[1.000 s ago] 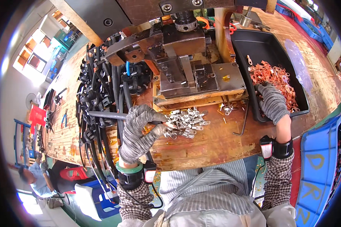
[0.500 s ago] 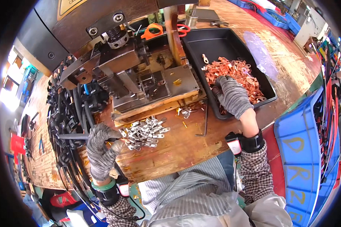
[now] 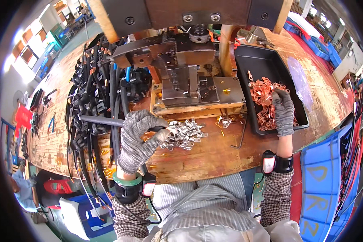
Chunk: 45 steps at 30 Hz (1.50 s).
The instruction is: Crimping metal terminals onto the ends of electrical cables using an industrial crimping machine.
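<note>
My left hand (image 3: pixel 139 139), in a grey knit glove, is closed around a thick black cable (image 3: pixel 103 120) lying crosswise through its grip. Its fingertips are close to a heap of silver cable lugs (image 3: pixel 185 135) on the bench. My right hand (image 3: pixel 284 113), gloved alike, reaches over the right side of a pile of copper cable lugs (image 3: pixel 263 97) in a black tray (image 3: pixel 250 56). The right fingers are drawn together at the pile, and whatever lies between them is hidden.
A metal press (image 3: pixel 197 86) stands at the middle of the wooden bench. Many black cables (image 3: pixel 94 88) are heaped left of it. A hex key (image 3: pixel 242 133) lies beside the tray, a clear plastic bag (image 3: pixel 300 82) beyond it. A blue crate (image 3: pixel 322 173) stands at the right.
The view has swung, so the bench sits farther right in the picture. My right hand has moved from the pile's near-left part to its right side. My left hand still holds the cable.
</note>
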Each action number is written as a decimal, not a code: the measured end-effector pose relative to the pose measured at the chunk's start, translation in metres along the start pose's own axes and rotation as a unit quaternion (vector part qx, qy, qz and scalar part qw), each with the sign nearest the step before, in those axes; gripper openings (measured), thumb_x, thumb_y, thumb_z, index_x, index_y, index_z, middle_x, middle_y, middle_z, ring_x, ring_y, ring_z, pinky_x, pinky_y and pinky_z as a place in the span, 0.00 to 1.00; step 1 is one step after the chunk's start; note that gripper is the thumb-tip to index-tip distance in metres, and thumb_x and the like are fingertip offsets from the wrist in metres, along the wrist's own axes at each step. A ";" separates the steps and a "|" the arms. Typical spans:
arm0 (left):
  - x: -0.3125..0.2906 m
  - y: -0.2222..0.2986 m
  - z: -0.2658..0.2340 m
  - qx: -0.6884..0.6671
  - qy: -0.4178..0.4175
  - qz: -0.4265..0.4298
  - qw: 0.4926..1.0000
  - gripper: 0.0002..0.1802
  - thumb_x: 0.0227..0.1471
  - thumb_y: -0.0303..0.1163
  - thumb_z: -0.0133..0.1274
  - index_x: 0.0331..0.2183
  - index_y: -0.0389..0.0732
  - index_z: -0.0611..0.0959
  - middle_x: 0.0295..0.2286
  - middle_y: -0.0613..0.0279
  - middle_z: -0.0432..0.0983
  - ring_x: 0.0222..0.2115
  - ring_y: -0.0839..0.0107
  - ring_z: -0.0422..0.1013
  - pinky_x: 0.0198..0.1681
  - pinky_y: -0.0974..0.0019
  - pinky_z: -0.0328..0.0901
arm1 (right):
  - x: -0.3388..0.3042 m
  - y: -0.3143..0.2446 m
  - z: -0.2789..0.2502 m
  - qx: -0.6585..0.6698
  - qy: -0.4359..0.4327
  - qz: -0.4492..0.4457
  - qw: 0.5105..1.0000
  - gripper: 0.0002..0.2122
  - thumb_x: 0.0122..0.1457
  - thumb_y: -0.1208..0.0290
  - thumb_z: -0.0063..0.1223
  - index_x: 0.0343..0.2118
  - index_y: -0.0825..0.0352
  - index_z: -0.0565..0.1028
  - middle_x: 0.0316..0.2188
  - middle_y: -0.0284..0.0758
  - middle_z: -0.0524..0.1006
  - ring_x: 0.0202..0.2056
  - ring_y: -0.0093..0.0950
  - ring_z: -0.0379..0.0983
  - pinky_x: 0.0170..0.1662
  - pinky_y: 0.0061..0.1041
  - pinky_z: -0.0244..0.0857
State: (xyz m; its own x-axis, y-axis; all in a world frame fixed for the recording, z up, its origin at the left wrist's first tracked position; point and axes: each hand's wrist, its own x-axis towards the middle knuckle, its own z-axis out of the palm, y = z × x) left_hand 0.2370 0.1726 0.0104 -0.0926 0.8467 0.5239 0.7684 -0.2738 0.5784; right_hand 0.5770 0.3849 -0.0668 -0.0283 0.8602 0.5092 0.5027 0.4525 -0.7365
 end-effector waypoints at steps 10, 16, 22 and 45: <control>-0.001 -0.006 -0.003 0.026 0.008 0.030 0.999 0.09 0.35 0.34 0.61 0.25 0.45 0.80 0.19 0.64 0.71 0.25 0.64 0.68 0.34 0.63 0.58 | -0.081 -0.147 0.045 0.338 -0.298 0.153 0.880 0.11 0.52 0.64 0.57 0.32 0.66 0.76 0.22 0.29 0.74 0.15 0.14 0.64 0.19 0.12 0.58; 0.002 -0.001 -0.005 0.021 0.014 0.066 0.997 0.08 0.37 0.33 0.60 0.25 0.45 0.80 0.20 0.64 0.72 0.25 0.64 0.68 0.34 0.63 0.59 | -0.095 -0.165 0.086 0.387 -0.367 0.129 0.836 0.12 0.55 0.70 0.53 0.41 0.67 0.75 0.26 0.29 0.76 0.20 0.15 0.68 0.24 0.13 0.64; -0.001 -0.005 -0.003 0.033 0.022 0.069 0.997 0.08 0.36 0.33 0.60 0.26 0.45 0.81 0.21 0.63 0.73 0.26 0.64 0.69 0.33 0.62 0.59 | -0.093 -0.179 0.089 0.387 -0.379 0.124 0.831 0.13 0.57 0.71 0.50 0.43 0.71 0.73 0.30 0.32 0.76 0.26 0.17 0.72 0.29 0.15 0.68; 0.012 -0.020 -0.043 0.145 -0.011 0.005 0.989 0.11 0.42 0.37 0.57 0.22 0.40 0.79 0.18 0.58 0.69 0.23 0.57 0.67 0.31 0.60 0.60 | -0.092 -0.186 0.108 0.502 -0.241 0.139 0.819 0.06 0.53 0.75 0.55 0.34 0.68 0.76 0.25 0.27 0.74 0.22 0.12 0.66 0.24 0.12 0.60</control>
State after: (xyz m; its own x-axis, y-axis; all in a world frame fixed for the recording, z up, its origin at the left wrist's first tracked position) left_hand 0.1927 0.1689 0.0321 -0.0728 0.8552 0.5131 0.9186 -0.1429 0.3685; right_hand 0.3924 0.2470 -0.0250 -0.4925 0.8463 0.2032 -0.4088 -0.0188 -0.9124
